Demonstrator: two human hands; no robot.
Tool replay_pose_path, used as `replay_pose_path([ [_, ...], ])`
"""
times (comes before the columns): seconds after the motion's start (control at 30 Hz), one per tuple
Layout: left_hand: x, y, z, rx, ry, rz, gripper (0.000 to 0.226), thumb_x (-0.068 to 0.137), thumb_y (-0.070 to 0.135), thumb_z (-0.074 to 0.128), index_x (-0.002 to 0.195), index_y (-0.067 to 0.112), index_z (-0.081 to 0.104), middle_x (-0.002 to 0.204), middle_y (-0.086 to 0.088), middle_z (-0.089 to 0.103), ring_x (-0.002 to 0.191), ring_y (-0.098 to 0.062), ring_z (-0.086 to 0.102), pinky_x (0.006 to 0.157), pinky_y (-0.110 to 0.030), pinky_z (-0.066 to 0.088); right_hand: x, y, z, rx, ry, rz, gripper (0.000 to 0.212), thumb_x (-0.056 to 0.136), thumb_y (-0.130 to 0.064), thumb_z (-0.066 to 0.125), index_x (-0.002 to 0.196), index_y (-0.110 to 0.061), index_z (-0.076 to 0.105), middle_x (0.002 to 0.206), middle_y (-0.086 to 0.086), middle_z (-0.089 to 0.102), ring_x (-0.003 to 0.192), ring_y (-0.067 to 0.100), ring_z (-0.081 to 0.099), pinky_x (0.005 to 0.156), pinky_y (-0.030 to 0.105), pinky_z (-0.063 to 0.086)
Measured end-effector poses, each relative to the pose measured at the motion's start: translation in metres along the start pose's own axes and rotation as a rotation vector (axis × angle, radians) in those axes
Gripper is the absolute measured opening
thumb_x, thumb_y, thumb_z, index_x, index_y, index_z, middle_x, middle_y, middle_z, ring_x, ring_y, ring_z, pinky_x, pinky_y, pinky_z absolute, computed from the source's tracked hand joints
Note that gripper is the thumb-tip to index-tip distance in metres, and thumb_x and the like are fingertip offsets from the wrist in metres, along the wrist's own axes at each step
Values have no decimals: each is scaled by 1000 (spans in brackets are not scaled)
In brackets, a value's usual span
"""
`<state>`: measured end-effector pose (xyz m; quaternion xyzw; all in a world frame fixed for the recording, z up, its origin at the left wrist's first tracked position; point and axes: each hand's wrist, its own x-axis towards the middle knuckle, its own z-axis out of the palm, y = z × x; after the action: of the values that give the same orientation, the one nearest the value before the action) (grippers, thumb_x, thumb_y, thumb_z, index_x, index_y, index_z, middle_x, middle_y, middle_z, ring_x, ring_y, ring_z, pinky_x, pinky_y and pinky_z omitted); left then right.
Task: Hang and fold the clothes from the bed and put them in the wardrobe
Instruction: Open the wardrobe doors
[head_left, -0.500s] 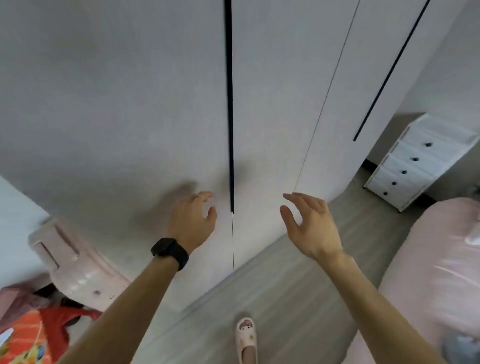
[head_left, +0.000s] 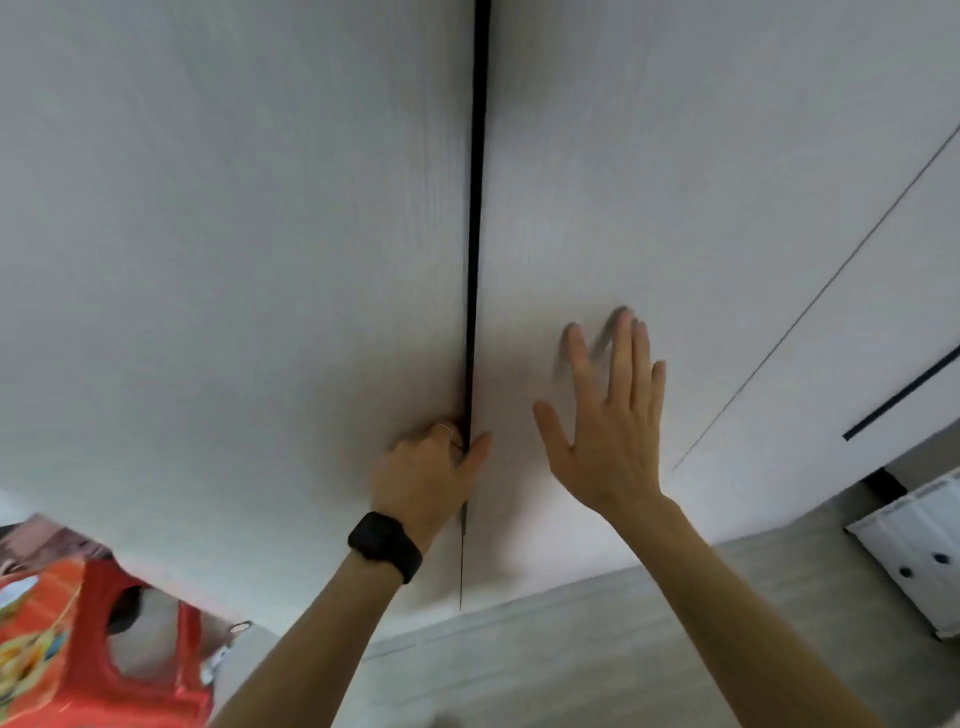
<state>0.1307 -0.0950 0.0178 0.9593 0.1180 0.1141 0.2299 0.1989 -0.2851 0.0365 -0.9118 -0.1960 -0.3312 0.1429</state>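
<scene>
Wardrobe (head_left: 234, 234): standing ahead, doors shut; clothes not showing.
Left hand (head_left: 423, 470): curling fingers into the dark handle groove (head_left: 477, 208), gripping.
Right hand (head_left: 610, 436): spreading flat by the neighbouring door (head_left: 675, 182); contact unclear.
Technique: pulling straight outward, evenly.

Even, soft light; faint shadows at centre frame. Fingertips (head_left: 621, 325) of the right hand (head_left: 608, 441) motion-blurred. Wide-angle bending at edges.
</scene>
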Motion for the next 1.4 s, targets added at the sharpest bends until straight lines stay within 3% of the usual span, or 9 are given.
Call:
replay_pose_path([
  [0.1, 2, 13, 4, 112, 138, -150, 64, 77, 85, 26, 63, 29, 52, 60, 18, 47, 47, -8, 38, 50, -18, 23, 13, 16, 31, 44, 108, -133, 85, 95, -46, 61, 159, -16, 15, 164, 29, -1, 152, 48, 3, 118, 68, 15],
  [0.23, 1, 27, 11, 190, 225, -294, 65, 75, 88, 32, 60, 28, 50, 69, 17, 59, 51, -15, 49, 50, -19, 23, 16, 32, 52, 145, 147, -239, 89, 92, -49, 63, 160, -21, 15, 166, 21, -11, 153, 42, -7, 118, 68, 4],
  [0.4, -5, 38, 19, 242, 308, -322, 41, 86, 58, 63, 62, 31, 45, 67, 14, 65, 70, -13, 64, 86, -29, 30, 20, 44, 61, 174, 181, -354, 91, 88, -52, 66, 160, -25, 16, 167, 17, -10, 154, 37, -8, 120, 64, 1],
  [0.53, -11, 46, 23, 301, 326, -366, 37, 87, 50, 65, 63, 29, 47, 66, 12, 65, 74, -13, 64, 91, -32, 29, 24, 46, 63, 187, 162, -382, 88, 91, -55, 59, 160, -27, 11, 167, 12, -17, 154, 34, -14, 119, 62, -5],
  [0.8, -51, 56, 22, 221, 349, -419, 30, 88, 43, 67, 67, 23, 59, 68, 10, 62, 67, -19, 59, 72, -26, 33, 25, 58, 61, 169, 127, -424, 83, 95, -55, 55, 160, -31, 10, 166, 9, -21, 153, 31, -18, 119, 59, -4],
  [0.93, -87, 52, 16, 189, 265, -412, 30, 91, 56, 57, 80, 28, 64, 77, 11, 65, 72, -15, 61, 60, -24, 37, 11, 43, 30, 356, 9, -412, 76, 92, -50, 58, 158, -25, 31, 167, 20, 4, 154, 43, 1, 120, 64, 9],
  [1.13, -143, 45, 0, 174, 276, -255, 25, 92, 49, 63, 84, 26, 69, 81, 12, 69, 75, -12, 62, 65, -24, 44, -8, -17, -24, 1229, -278, -543, 39, 100, -33, 61, 136, -17, 62, 135, -13, 61, 123, 6, 57, 98, 27, 52],
  [1.3, -184, 36, -7, 205, 320, -167, 29, 94, 49, 62, 84, 22, 69, 75, 10, 68, 71, -11, 61, 58, -20, 37, -29, -53, -43, 1355, -184, -530, 37, 97, -29, 65, 121, -1, 69, 94, -18, 65, 84, -19, 59, 73, 3, 47],
  [1.4, -212, 29, -8, 146, 355, -172, 26, 94, 48, 62, 90, 22, 66, 78, 9, 68, 71, -12, 63, 55, -25, 47, -42, -65, -52, 1360, -117, -636, 33, 95, -23, 70, 116, 2, 70, 76, -10, 67, 74, -16, 54, 69, 1, 44],
])
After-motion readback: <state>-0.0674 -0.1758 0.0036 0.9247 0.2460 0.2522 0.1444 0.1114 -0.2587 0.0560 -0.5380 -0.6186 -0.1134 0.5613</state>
